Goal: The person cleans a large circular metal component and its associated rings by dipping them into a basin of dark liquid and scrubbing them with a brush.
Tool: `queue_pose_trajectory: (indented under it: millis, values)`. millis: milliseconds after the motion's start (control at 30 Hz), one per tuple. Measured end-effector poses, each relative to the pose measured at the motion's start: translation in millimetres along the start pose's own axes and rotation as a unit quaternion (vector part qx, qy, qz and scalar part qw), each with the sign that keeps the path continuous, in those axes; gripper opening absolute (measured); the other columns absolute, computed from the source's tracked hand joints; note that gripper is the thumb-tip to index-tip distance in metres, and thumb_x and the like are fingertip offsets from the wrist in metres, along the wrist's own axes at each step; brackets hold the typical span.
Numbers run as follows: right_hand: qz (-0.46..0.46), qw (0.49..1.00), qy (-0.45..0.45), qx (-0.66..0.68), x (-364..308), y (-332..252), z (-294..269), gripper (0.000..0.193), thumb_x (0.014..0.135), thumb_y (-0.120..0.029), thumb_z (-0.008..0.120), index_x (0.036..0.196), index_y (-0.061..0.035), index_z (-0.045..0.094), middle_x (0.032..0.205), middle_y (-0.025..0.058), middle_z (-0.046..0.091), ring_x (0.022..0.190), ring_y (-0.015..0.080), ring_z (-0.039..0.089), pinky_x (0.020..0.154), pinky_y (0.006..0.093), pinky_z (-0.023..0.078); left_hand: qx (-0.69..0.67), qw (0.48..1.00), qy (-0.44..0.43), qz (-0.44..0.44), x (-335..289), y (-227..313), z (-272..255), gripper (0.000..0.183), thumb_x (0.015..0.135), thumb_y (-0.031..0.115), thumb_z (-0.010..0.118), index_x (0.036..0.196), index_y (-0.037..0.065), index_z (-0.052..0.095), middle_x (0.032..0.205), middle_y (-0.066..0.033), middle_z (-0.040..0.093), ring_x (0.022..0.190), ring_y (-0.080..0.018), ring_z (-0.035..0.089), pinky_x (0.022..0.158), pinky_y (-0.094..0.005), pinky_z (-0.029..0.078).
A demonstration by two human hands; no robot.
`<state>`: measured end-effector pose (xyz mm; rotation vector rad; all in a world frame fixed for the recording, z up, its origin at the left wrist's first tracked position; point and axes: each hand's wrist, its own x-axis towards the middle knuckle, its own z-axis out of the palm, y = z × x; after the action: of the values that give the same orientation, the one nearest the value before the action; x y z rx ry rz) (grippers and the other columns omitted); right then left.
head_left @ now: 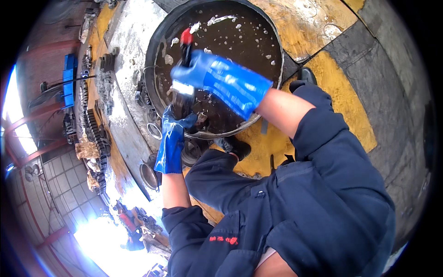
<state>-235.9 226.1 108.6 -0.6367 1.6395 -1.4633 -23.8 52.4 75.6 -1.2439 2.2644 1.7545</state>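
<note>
Both hands wear long blue rubber gloves over a wide round tub (150,55) of dark liquid with patches of foam. My right hand (196,71) is closed round the black handle of a brush (186,39). Its red end points away from me, and below the fist show a pale metal band and dark bristles. Close under the bristles, my left hand (174,123) is closed, by the near left rim. It appears to grip a dark, wet part (199,121), mostly hidden by glove and bristles; its kind cannot be made out.
Left of the tub, metal rings (154,130) and a round metal cup-like part (148,175) lie on a worn bench surface. Further left are rows of dark machine parts (94,134) and a blue bin (69,81). Yellow and grey boards (346,97) cover the floor at right.
</note>
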Motion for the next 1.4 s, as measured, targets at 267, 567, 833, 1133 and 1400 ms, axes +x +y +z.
queue_pose_trajectory:
  millis: [267, 567, 833, 1133, 1400]
  values:
    - [0.046, 0.987, 0.133, 0.08, 45.5, 82.2, -39.1, 0.048, 0.091, -0.046, 0.071, 0.104, -0.0012, 0.08, 0.089, 0.0152, 0.077, 0.08, 0.0266, 0.072, 0.077, 0.0412, 0.056, 0.009, 0.999, 0.026, 0.026, -3.3, 1.7, 5.9, 0.037, 0.079, -0.005, 0.083, 0.113, 0.004, 0.074, 0.092, -0.0016, 0.074, 0.076, -0.0122, 0.067, 0.069, -0.027, 0.054]
    - [0.087, 0.96, 0.216, -0.155, 53.3, 99.9, -26.7, 0.046, 0.093, -0.046, 0.065, 0.098, -0.0023, 0.076, 0.094, 0.0217, 0.078, 0.092, 0.0363, 0.077, 0.084, 0.0448, 0.059, 0.021, 0.999, 0.028, 0.022, -1.5, 3.1, 4.7, 0.037, 0.08, -0.008, 0.082, 0.115, 0.004, 0.075, 0.092, -0.002, 0.075, 0.076, -0.0117, 0.067, 0.069, -0.0268, 0.053]
    - [-0.147, 0.96, 0.04, 0.233, 34.4, 56.6, -21.6, 0.03, 0.106, -0.027, 0.062, 0.089, -0.0055, 0.074, 0.078, -0.0001, 0.07, 0.077, 0.0097, 0.064, 0.073, 0.0307, 0.053, -0.077, 0.992, 0.096, -0.022, -3.0, 1.8, 9.5, 0.034, 0.085, 0.001, 0.084, 0.117, 0.003, 0.075, 0.093, -0.0068, 0.077, 0.077, -0.0186, 0.072, 0.07, -0.0321, 0.057]
    - [-0.187, 0.94, -0.045, 0.282, 35.4, 74.6, 38.2, 0.02, 0.1, -0.022, 0.072, 0.108, -0.0037, 0.075, 0.102, 0.0036, 0.077, 0.091, 0.0107, 0.069, 0.088, 0.0286, 0.056, -0.137, 0.985, 0.103, 0.004, -11.7, 4.0, 19.4, 0.038, 0.083, -0.002, 0.084, 0.119, 0.0, 0.073, 0.098, -0.0092, 0.077, 0.077, -0.0215, 0.073, 0.074, -0.0338, 0.06]
    - [-0.166, 0.951, 0.086, 0.246, 41.3, 72.3, 16.0, 0.03, 0.102, -0.029, 0.065, 0.09, -0.0035, 0.077, 0.08, 0.0061, 0.075, 0.076, 0.0139, 0.071, 0.074, 0.036, 0.055, -0.11, 0.988, 0.102, -0.024, -7.8, 6.1, 18.0, 0.037, 0.085, -0.003, 0.082, 0.12, -0.002, 0.072, 0.104, -0.0119, 0.078, 0.084, -0.0238, 0.076, 0.079, -0.0339, 0.064]
